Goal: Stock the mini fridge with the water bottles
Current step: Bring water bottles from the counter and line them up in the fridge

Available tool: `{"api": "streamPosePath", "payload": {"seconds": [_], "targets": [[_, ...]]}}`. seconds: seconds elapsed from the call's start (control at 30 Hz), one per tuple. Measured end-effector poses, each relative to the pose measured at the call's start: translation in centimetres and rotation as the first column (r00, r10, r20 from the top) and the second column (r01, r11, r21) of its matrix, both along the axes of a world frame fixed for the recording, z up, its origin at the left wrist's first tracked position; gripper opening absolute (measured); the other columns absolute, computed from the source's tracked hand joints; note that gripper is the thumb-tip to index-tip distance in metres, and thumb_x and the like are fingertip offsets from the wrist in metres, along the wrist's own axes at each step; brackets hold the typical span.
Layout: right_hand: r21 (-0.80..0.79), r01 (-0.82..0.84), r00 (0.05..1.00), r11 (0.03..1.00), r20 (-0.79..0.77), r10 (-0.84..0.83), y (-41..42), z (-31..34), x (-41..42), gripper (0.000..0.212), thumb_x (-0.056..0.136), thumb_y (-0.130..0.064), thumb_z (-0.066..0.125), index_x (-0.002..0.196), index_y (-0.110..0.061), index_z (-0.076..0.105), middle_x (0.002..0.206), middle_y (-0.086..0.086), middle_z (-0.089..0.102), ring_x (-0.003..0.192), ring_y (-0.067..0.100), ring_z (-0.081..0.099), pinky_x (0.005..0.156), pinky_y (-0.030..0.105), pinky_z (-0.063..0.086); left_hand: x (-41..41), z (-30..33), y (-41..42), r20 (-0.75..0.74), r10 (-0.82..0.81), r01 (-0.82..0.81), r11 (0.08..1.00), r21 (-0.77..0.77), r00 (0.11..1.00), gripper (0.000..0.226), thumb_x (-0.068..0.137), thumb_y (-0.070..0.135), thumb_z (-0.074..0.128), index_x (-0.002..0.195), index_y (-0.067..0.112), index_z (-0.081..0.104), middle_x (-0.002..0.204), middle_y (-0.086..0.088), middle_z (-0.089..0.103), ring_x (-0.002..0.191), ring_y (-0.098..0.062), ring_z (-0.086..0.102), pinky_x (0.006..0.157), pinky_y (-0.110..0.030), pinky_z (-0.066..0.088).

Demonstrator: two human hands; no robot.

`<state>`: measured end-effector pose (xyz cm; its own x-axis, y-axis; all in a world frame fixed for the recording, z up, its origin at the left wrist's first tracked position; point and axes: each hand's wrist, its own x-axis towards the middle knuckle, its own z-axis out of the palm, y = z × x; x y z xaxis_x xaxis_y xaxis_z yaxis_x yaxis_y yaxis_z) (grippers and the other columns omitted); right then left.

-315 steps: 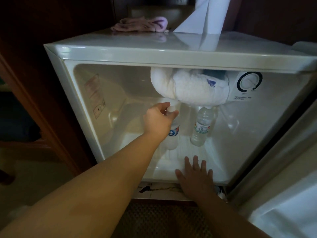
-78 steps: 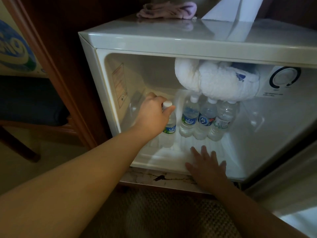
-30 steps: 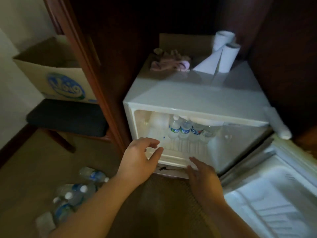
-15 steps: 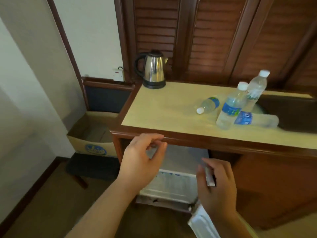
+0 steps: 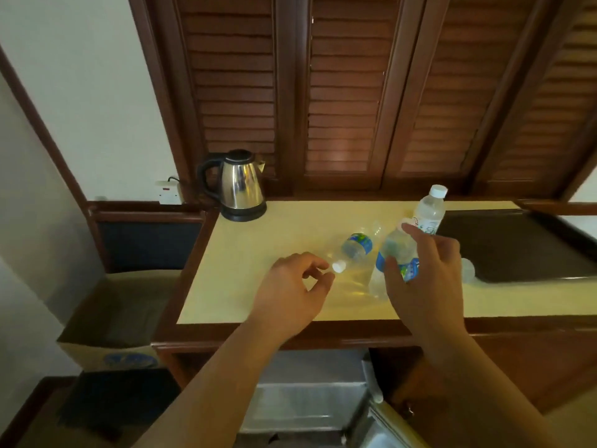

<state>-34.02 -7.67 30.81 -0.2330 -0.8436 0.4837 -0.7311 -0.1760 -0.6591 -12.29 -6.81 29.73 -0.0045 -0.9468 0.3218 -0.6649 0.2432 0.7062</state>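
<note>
Several water bottles are on the yellow counter (image 5: 245, 286). A blue-labelled bottle (image 5: 355, 248) lies on its side, its white cap pointing at my left hand (image 5: 290, 292), whose curled fingers sit just short of the cap and hold nothing. My right hand (image 5: 423, 279) is wrapped around a second blue-labelled bottle (image 5: 399, 250), thumb on its left side and fingers over its top. A third bottle (image 5: 429, 210) stands upright behind it. The end of another lying bottle (image 5: 467, 270) shows past my right hand. The mini fridge (image 5: 307, 399) sits under the counter, its door (image 5: 384, 428) swung open.
A steel kettle (image 5: 240, 185) stands at the counter's back left corner, plugged into a wall socket (image 5: 168, 192). A black tray (image 5: 517, 247) fills the counter's right side. A cardboard box (image 5: 113, 318) rests on a dark seat to the left. Louvred wooden doors rise behind.
My view rose from the fridge to the counter. Both hands came up from the fridge opening; the right one closed around a bottle and the left one reached the lying bottle's cap.
</note>
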Motion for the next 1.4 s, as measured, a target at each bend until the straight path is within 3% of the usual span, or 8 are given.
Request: {"api": "streamPosePath", "payload": {"seconds": [0.13, 0.3, 0.47, 0.6, 0.77, 0.87, 1.13, 1.4], "targets": [[0.079, 0.086, 0.996, 0.993, -0.035, -0.083, -4.6, 0.6, -1.1, 0.063, 0.094, -0.039, 0.07, 0.148, -0.044, 0.038, 0.146, -0.002, 0.041, 0.125, 0.019, 0.052, 0.098, 0.042, 0.056, -2.2, -2.9, -7.4, 0.091, -0.024, 0.012, 0.991, 0.136, 0.996, 0.028, 0.09, 0.052, 0.067, 0.113, 0.036, 0.068, 0.096, 0.019, 0.068, 0.098, -0.005, 0.062, 0.084, -0.025, 0.052], [0.15, 0.115, 0.993, 0.982, -0.051, -0.108, -8.3, -0.1, -1.6, 0.058, 0.096, -0.046, 0.062, 0.149, -0.047, 0.038, 0.131, -0.006, 0.047, 0.114, 0.016, 0.057, 0.093, 0.044, 0.058, -4.3, -7.2, -13.8, 0.24, -0.022, -0.048, 0.959, 0.28, 0.97, 0.066, 0.081, 0.069, 0.063, 0.131, 0.027, 0.057, 0.119, 0.002, 0.061, 0.114, -0.021, 0.054, 0.098, -0.036, 0.048], [0.056, 0.148, 0.988, 0.987, -0.06, -0.145, -9.1, -0.7, -1.4, 0.049, 0.092, -0.046, 0.068, 0.138, -0.037, 0.056, 0.117, -0.008, 0.053, 0.101, 0.012, 0.059, 0.082, 0.035, 0.06, -5.2, -10.6, -16.8, 0.354, 0.005, -0.098, 0.965, 0.245, 0.935, 0.057, 0.085, 0.072, 0.039, 0.105, 0.025, 0.063, 0.102, 0.002, 0.067, 0.099, -0.022, 0.059, 0.092, -0.037, 0.046], [0.013, 0.156, 0.986, 0.988, -0.067, -0.155, -8.6, -0.9, -1.5, 0.046, 0.089, -0.045, 0.072, 0.131, -0.026, 0.064, 0.111, -0.008, 0.055, 0.094, 0.009, 0.056, 0.073, 0.015, 0.045, -5.2, -10.2, -16.5, 0.282, 0.046, -0.11, 0.97, 0.216, 0.958, 0.044, 0.099, 0.056, 0.049, 0.097, 0.015, 0.068, 0.094, -0.005, 0.069, 0.092, -0.025, 0.065, 0.085, -0.037, 0.049], [-0.022, 0.152, 0.987, 0.988, -0.048, -0.153, -6.8, -0.7, -1.8, 0.037, 0.091, -0.037, 0.074, 0.12, -0.016, 0.07, 0.104, -0.002, 0.057, 0.084, 0.011, 0.056, 0.067, 0.01, 0.039, -4.2, -8.0, -13.4, 0.051, 0.101, -0.108, 0.981, 0.161, 0.994, 0.022, 0.094, 0.039, 0.066, 0.086, 0.018, 0.067, 0.083, -0.001, 0.065, 0.079, -0.02, 0.06, 0.067, -0.028, 0.045], [-0.04, 0.132, 0.991, 0.99, -0.005, -0.132, -4.0, -0.7, -2.0, 0.035, 0.092, -0.035, 0.073, 0.12, -0.015, 0.07, 0.1, -0.005, 0.054, 0.082, 0.013, 0.056, 0.066, 0.014, 0.041, -3.2, -5.9, -9.8, -0.003, 0.126, -0.126, 0.99, 0.059, 0.992, 0.018, 0.096, 0.037, 0.066, 0.103, 0.021, 0.07, 0.091, 0.006, 0.062, 0.078, -0.011, 0.056, 0.061, -0.018, 0.036], [0.007, -0.012, 0.997, 1.0, 0.082, 0.011, 5.3, -0.9, -3.9, 0.037, 0.093, -0.039, 0.069, 0.125, -0.021, 0.067, 0.108, -0.006, 0.053, 0.096, 0.015, 0.059, 0.07, 0.016, 0.045, -0.5, -1.1, 2.8, 0.11, 0.186, -0.174, 0.979, -0.109, 0.976, 0.027, 0.094, 0.043, 0.068, 0.103, 0.018, 0.069, 0.091, 0.007, 0.063, 0.08, -0.014, 0.061, 0.068, -0.026, 0.047], [0.05, -0.152, 0.986, 0.987, 0.082, 0.148, 12.3, -5.5, -3.2, 0.035, 0.089, -0.037, 0.073, 0.12, -0.021, 0.068, 0.103, -0.009, 0.058, 0.09, 0.009, 0.057, 0.072, 0.018, 0.046, 2.6, -1.2, 15.6, 0.257, 0.173, -0.185, 0.982, 0.022, 0.951, 0.02, 0.092, 0.051, 0.064, 0.103, 0.034, 0.062, 0.088, 0.018, 0.061, 0.078, 0.0, 0.064, 0.073, -0.015, 0.051]]}}
